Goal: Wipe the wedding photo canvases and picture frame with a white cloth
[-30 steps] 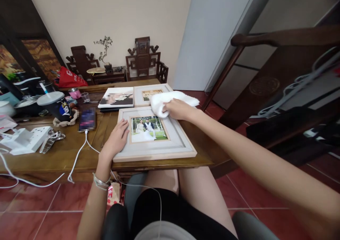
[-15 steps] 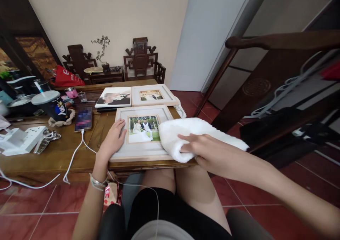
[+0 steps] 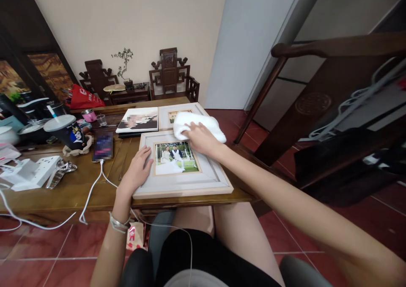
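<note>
A large grey picture frame with a wedding photo lies flat on the wooden table in front of me. My left hand rests flat on the frame's left border, fingers stretched out. My right hand presses a white cloth onto the frame's far right corner, fingers curled over it. Behind it lie a second framed photo, partly under the cloth, and a canvas print.
A phone on a white charging cable, a black lidded cup, a white power strip and keys sit at the left. Dark wooden chairs stand at the far wall, a dark wooden armrest at my right.
My right hand has carried the cloth from the frame's near right corner up to its far right corner. My left hand has stayed on the left border.
</note>
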The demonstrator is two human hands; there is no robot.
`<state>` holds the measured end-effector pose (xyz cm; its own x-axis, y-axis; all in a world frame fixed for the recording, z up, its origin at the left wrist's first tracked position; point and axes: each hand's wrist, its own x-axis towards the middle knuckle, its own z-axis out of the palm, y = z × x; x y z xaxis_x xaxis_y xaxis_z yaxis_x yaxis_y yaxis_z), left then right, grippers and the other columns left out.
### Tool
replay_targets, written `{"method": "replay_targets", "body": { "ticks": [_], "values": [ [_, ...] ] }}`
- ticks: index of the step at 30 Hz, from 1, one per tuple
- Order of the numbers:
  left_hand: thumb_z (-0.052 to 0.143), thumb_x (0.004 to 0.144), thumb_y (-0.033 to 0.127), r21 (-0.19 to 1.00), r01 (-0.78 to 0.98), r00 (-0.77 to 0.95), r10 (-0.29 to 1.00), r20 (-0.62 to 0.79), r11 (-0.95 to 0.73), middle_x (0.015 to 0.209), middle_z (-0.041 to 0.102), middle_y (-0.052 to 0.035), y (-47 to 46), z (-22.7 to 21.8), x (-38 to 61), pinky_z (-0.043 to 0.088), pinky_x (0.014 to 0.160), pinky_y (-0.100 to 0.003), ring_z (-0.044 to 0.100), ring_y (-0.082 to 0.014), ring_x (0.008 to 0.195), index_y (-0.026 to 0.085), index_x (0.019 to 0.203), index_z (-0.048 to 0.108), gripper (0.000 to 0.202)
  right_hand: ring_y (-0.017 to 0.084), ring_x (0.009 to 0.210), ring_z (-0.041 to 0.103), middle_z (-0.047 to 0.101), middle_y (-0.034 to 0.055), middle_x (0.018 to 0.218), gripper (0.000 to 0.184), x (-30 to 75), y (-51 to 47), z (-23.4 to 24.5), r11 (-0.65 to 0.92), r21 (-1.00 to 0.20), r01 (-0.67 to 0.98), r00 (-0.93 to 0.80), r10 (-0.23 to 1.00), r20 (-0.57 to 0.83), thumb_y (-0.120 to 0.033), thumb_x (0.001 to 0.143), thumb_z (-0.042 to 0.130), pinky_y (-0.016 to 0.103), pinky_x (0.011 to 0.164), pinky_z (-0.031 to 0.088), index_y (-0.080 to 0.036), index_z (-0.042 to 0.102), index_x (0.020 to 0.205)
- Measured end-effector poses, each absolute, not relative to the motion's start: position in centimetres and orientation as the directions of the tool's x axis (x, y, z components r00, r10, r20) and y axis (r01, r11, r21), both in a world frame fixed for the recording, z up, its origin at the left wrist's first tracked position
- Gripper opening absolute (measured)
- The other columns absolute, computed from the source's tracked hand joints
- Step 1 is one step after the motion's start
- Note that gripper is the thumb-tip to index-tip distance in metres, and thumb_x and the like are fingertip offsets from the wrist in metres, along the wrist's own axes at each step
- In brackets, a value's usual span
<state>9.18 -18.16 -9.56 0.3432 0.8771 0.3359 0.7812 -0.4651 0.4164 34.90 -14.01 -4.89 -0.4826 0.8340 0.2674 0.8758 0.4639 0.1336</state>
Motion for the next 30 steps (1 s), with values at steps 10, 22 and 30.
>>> {"method": "replay_targets", "body": {
  "ticks": [10, 22, 30],
  "values": [
    [0.041, 0.093, 0.031, 0.425, 0.788, 0.317, 0.885, 0.342, -0.446, 0.141, 0.050, -0.0176, -18.2, -9.6, 9.4, 0.029, 0.116, -0.045, 0.038, -0.0256, 0.138, 0.008, 0.129, 0.054, 0.045, 0.030, 0.100, 0.059, 0.064, 0.0182, 0.107, 0.047, 34.8, -24.0, -3.8, 0.566, 0.052, 0.823, -0.567, 0.824, 0.008, 0.004, 0.072, 0.043, 0.037, 0.084, 0.042, -0.011, 0.067, 0.110],
    [0.041, 0.093, 0.035, 0.387, 0.794, 0.360, 0.876, 0.320, -0.468, 0.144, 0.047, -0.0177, -18.2, -9.7, 9.2, 0.028, 0.115, -0.045, 0.035, -0.0251, 0.140, 0.009, 0.131, 0.051, 0.047, 0.033, 0.135, 0.038, 0.044, 0.0192, 0.144, 0.060, 35.3, -24.1, -5.5, 0.619, -0.113, 0.777, -0.597, 0.782, 0.180, 0.007, 0.064, 0.043, 0.052, 0.107, 0.035, -0.012, 0.064, 0.117],
    [0.037, 0.095, 0.035, 0.402, 0.787, 0.360, 0.877, 0.318, -0.469, 0.145, 0.045, -0.0169, -18.1, -9.9, 8.9, 0.028, 0.115, -0.047, 0.035, -0.0250, 0.140, 0.011, 0.133, 0.049, 0.047, 0.036, 0.138, 0.030, 0.037, 0.0157, 0.150, 0.067, 34.7, -13.8, -6.4, 0.546, 0.071, 0.835, -0.549, 0.812, 0.199, 0.009, 0.069, 0.041, 0.062, 0.105, 0.029, -0.013, 0.057, 0.130]
  ]
}}
